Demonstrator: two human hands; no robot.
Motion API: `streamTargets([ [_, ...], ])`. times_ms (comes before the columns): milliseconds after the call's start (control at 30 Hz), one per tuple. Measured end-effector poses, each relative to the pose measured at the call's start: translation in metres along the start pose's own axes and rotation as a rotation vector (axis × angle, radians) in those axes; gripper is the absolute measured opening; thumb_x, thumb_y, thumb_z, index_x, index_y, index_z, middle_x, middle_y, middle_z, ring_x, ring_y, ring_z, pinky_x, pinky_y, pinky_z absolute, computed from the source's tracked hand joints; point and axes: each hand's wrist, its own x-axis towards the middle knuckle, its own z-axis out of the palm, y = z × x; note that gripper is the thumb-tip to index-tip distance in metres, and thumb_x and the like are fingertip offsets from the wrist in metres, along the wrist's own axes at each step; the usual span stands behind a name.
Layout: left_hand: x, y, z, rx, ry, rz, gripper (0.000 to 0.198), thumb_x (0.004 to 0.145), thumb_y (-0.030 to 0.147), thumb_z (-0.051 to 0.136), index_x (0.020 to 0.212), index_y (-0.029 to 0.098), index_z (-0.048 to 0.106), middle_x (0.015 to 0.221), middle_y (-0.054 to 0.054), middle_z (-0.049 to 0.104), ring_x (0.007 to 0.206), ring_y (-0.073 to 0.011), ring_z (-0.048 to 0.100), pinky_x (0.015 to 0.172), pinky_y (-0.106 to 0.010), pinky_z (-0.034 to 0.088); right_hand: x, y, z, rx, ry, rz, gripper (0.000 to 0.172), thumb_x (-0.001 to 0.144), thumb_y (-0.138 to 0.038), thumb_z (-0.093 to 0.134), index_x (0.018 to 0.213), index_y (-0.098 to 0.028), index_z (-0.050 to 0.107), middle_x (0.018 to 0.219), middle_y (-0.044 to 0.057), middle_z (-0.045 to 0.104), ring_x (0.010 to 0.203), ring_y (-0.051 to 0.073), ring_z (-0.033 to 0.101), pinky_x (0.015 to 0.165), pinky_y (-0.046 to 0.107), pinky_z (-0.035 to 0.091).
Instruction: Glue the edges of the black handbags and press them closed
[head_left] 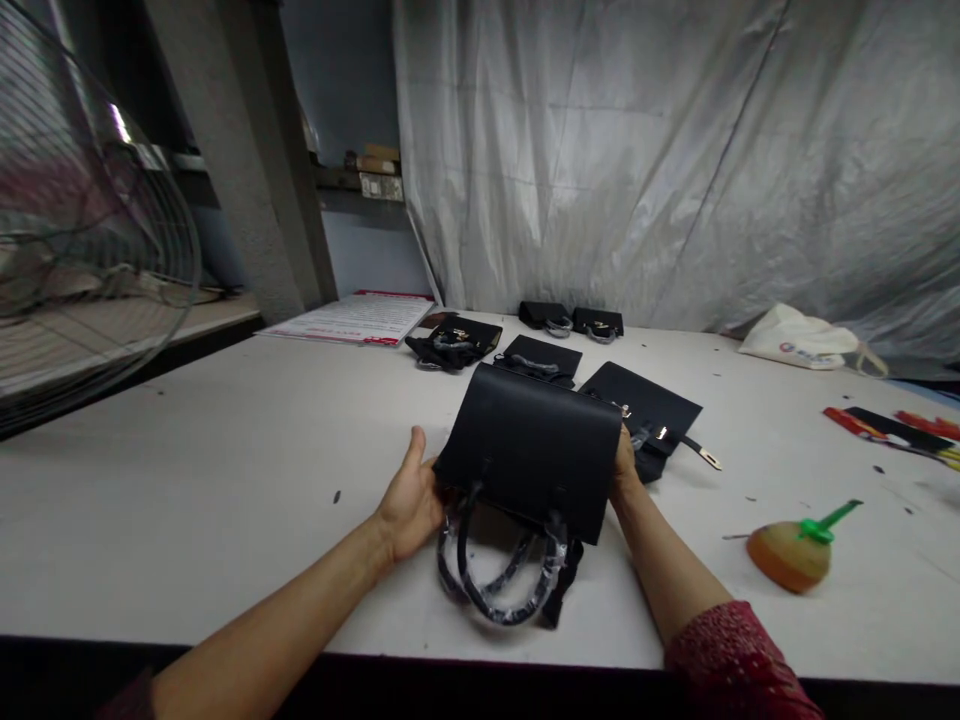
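A black handbag [532, 445] is in front of me near the table's front edge, its smooth flap facing me. Its looped handles [504, 612], wrapped in clear plastic, hang toward me. At the bag's left side, my left hand [414, 505] grips it, thumb raised and fingertips hidden behind the edge. My right hand [622, 465] holds the right side, with most of its fingers out of sight behind the bag. Just beyond the right hand lies another black bag [645, 405] with gold-coloured metal fittings and a strap sticking out.
More black bags [457, 340] lie farther back on the white table [187, 500]. An orange-filled squeeze bottle [791, 555] with a green nozzle stands at right. Scissors-like red-handled tools [855, 425] and a white cloth bag [799, 340] lie beyond. A large fan [90, 220] is at left.
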Motion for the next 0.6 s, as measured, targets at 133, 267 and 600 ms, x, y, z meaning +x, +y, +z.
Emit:
streamTargets([
  [133, 0.004, -0.007, -0.001, -0.012, 0.053, 0.036, 0.062, 0.078, 0.072, 0.055, 0.108, 0.019, 0.067, 0.104, -0.009, 0.07, 0.086, -0.0211, 0.066, 0.069, -0.029, 0.055, -0.003, 0.008, 0.001, 0.074, -0.024, 0.029, 0.017, 0.059, -0.036, 0.063, 0.069, -0.024, 0.055, 0.058, -0.004, 0.057, 0.052, 0.014, 0.051, 0.053, 0.028, 0.046],
  [267, 0.01, -0.017, -0.005, 0.098, 0.232, 0.085, 0.045, 0.073, 0.05, 0.076, 0.106, 0.021, 0.066, 0.103, -0.006, 0.07, 0.077, -0.0167, 0.065, 0.058, -0.025, 0.054, -0.009, 0.017, 0.008, 0.064, -0.104, 0.032, 0.021, 0.057, -0.033, 0.064, 0.076, -0.024, 0.059, 0.066, -0.004, 0.063, 0.057, 0.014, 0.054, 0.058, 0.029, 0.048],
  [600, 0.005, -0.013, -0.042, 0.051, 0.388, 0.209, 0.042, 0.077, 0.034, 0.075, 0.114, 0.016, 0.065, 0.111, -0.013, 0.07, 0.09, -0.0247, 0.07, 0.079, -0.036, 0.061, -0.022, -0.009, -0.006, -0.213, -0.124, -0.117, 0.035, 0.064, -0.027, 0.063, 0.098, -0.019, 0.067, 0.102, 0.009, 0.066, 0.101, 0.026, 0.061, 0.093, 0.044, 0.047],
])
